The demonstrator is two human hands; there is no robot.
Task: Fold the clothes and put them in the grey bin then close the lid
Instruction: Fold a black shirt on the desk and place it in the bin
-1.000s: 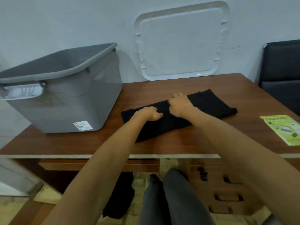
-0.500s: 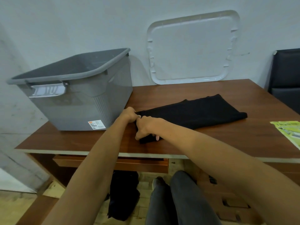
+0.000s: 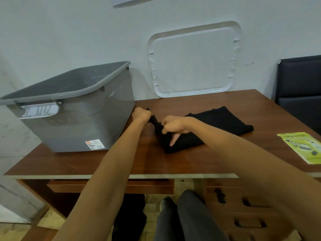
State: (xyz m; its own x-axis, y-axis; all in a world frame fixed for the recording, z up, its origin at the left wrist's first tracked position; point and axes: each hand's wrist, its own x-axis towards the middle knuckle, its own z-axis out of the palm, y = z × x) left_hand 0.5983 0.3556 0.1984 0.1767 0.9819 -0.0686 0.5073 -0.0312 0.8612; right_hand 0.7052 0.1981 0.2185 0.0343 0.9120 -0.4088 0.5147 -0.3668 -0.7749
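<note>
Fingers (image 3: 167, 126) of left hand (image 3: 141, 114) and right hand (image 3: 173, 125) pinch the black garment's (image 3: 217, 119) raised end just right of the open grey bin (image 3: 69, 122) on the table (image 3: 173, 162); its lid (image 3: 194, 61) leans against the wall, farther right.

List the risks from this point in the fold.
1. Both the left hand and right hand pinch only one end of the black garment; the folded layers may slip apart as that end is turned over.
2. The left hand works close beside the grey bin and might bump it.
3. The white lid leans against the wall and could slide down.
</note>
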